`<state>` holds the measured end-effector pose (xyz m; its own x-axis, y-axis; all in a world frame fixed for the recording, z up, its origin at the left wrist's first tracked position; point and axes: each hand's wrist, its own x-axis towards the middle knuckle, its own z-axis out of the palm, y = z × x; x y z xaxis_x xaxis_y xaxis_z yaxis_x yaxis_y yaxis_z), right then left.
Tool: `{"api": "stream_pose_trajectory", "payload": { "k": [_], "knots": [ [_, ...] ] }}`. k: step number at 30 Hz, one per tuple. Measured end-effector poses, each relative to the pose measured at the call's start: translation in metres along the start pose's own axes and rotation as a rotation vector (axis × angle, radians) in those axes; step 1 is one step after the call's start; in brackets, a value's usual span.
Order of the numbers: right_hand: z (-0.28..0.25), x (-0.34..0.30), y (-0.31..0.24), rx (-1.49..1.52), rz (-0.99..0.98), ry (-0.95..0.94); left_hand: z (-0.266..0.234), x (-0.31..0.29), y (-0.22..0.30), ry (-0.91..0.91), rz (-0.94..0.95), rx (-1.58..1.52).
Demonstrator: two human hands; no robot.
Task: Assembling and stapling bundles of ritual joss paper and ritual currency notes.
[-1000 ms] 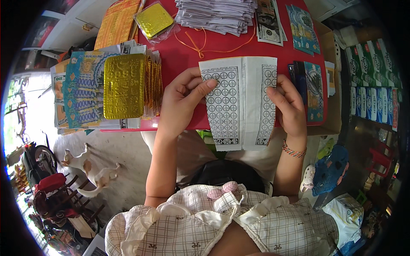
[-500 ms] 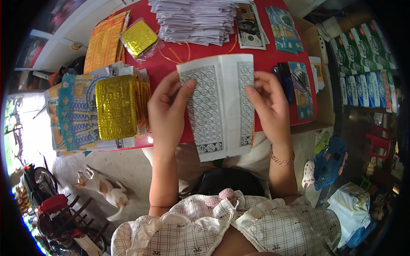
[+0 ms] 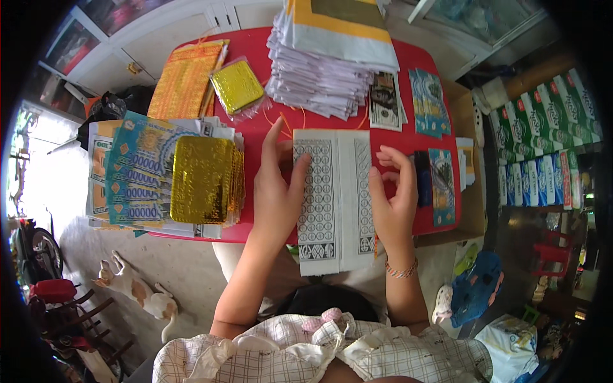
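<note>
A pale folded paper sheet [image 3: 348, 204] with printed columns of round black marks lies at the red table's near edge and hangs partly over it. My left hand [image 3: 274, 195] is open beside its left edge, fingers stretched and the thumb resting on the sheet. At the right edge my right hand [image 3: 394, 201] is open too, its fingers loosely bent and the thumb by the border. Left of my left hand is a stack of embossed gold-coloured slabs [image 3: 201, 180], on fanned blue paper notes [image 3: 137, 169].
A tall pile of folded white papers [image 3: 319, 83] stands at the back of the red table [image 3: 268, 239]. Orange patterned papers [image 3: 185, 80] and a wrapped gold slab [image 3: 237, 86] lie back left. More notes [image 3: 440, 185] lie right. A cat [image 3: 137, 284] rests on the floor.
The sheet has gone from being held up between both hands to lying lower on the table edge. Both hands have loosened their grip, and the view has shifted.
</note>
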<state>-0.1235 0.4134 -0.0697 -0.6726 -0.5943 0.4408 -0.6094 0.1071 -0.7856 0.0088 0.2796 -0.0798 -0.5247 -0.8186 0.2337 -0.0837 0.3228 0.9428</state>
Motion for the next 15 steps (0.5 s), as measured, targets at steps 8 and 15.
{"api": "stream_pose_trajectory", "payload": {
  "k": [8,15],
  "knots": [
    [-0.012,0.102,-0.035,-0.376,-0.478,0.112,0.003,0.004,0.012,0.111,0.399,0.230],
    [0.004,0.146,-0.014,0.028,-0.271,0.110,0.001,0.041,0.051,0.208,0.574,0.144]
  ]
}}
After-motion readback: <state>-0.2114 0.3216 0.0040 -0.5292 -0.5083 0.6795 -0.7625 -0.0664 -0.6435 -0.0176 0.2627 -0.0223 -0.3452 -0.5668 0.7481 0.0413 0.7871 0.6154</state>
